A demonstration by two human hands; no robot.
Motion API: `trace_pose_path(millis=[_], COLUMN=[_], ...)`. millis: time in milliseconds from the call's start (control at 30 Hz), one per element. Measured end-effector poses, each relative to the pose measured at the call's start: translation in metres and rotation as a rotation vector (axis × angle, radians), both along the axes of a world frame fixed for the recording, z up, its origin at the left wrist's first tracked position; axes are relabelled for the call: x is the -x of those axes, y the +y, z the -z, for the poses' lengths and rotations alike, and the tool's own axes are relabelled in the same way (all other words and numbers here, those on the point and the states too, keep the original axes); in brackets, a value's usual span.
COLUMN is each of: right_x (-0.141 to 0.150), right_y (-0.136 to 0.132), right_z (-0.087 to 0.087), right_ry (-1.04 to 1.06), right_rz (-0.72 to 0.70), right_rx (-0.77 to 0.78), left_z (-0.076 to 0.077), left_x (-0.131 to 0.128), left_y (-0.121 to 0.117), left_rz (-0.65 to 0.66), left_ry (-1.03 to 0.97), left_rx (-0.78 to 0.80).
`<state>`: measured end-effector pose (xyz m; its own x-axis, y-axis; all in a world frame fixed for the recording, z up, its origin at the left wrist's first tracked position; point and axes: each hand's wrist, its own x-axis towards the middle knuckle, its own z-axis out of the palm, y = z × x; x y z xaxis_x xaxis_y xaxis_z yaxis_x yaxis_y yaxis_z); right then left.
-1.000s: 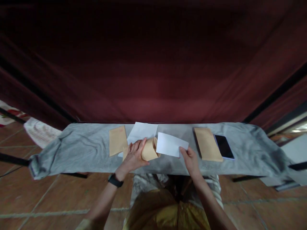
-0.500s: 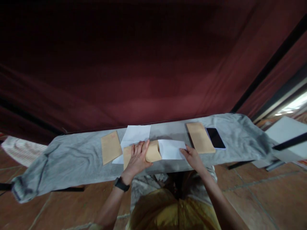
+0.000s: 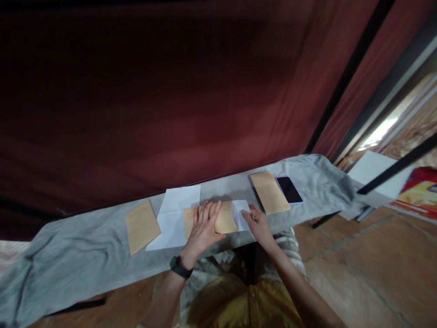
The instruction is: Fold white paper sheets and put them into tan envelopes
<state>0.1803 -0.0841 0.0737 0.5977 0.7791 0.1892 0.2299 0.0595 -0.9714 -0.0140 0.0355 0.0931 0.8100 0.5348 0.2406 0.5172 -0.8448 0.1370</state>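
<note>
A brown paper envelope (image 3: 225, 217) lies crosswise in front of me, its mouth facing right. My left hand (image 3: 205, 224) spans it, fingers at the far edge and thumb by the near edge, holding it against the table. Part of a folded white sheet of paper (image 3: 240, 215) sticks out of the mouth; the rest is hidden inside the envelope. Between thumb and fingers, my right hand (image 3: 255, 222) pinches the sheet's outer end. Under and left of the held envelope lies a creased white sheet (image 3: 170, 225).
Another brown envelope (image 3: 141, 226) lies at the left, touching the creased sheet. Toward the right are a stack of brown envelopes (image 3: 270, 192) and a phone (image 3: 289, 189). A grey cloth (image 3: 78, 255) covers the narrow table, with a dark red curtain (image 3: 191, 114) behind.
My right hand has moved left, sliding the folded sheet most of the way into the envelope. The envelope's bulging mouth now looks flatter. The view has turned and tilted to the right.
</note>
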Motion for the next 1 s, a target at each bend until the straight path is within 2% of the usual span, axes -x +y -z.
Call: trace_pose_path(millis=[100, 267, 433, 667, 833, 1000], right_x=[0.004, 0.003, -0.004, -0.005, -0.001, 0.002], right_y=[-0.001, -0.004, -0.012, -0.01, -0.009, -0.007], right_z=[0.004, 0.01, 0.008, 0.007, 0.008, 0.012], right_ry=[-0.026, 0.055, -0.028, -0.18, -0.173, -0.045], right_rz=[-0.008, -0.065, 0.037, 0.049, 0.126, 0.166], right_rx=[-0.022, 0.073, -0.003, 0.138, 0.103, 0.074], left_z=[0.001, 0.003, 0.003, 0.001, 0.004, 0.005], left_x=[-0.014, -0.027, -0.031, -0.038, -0.038, -0.038], left_y=[-0.008, -0.014, -0.014, -0.018, -0.018, -0.018], left_rz=[0.058, 0.108, 0.104, 0.128, 0.127, 0.13], left_ry=[-0.012, -0.015, -0.038, -0.024, -0.03, -0.019], left_rx=[0.015, 0.033, 0.051, 0.037, 0.047, 0.027])
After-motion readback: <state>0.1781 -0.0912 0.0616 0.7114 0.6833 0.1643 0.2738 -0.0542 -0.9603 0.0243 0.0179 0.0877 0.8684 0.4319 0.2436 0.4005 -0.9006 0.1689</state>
